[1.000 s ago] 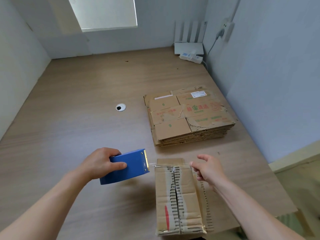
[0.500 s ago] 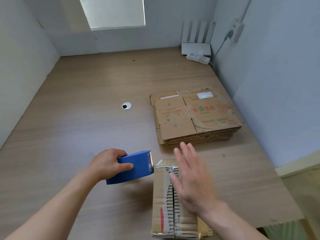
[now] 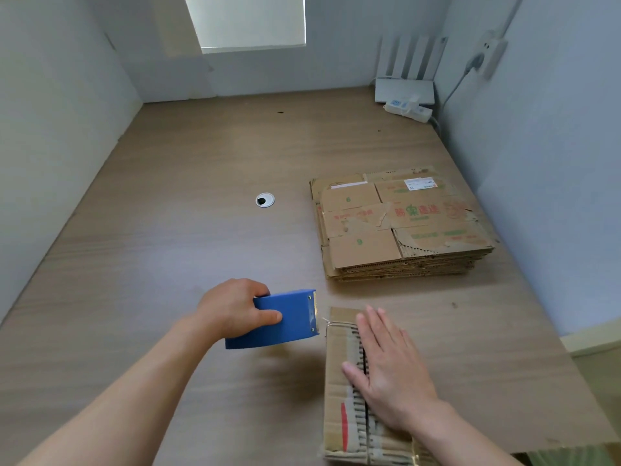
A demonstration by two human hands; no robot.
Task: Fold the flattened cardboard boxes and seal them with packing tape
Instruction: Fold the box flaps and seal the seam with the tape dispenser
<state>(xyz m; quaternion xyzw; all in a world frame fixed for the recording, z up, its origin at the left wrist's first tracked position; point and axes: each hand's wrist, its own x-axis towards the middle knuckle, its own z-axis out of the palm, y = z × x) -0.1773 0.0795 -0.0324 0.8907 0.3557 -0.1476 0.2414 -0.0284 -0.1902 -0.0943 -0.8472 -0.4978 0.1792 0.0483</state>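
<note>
Pressing my flat right hand, fingers together, onto the folded brown cardboard box near the table edge holds its flaps shut; my left hand clamps the blue plastic tape dispenser, blade just beside the box's far corner, for taping.

Both forearms are bare, no sleeves showing; the left hand and right hand wear no gloves or rings.

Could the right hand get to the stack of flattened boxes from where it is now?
Probably yes. The right hand lies flat on the folded box, holding nothing, and only bare table separates it from the stack of flattened boxes just beyond.
</note>
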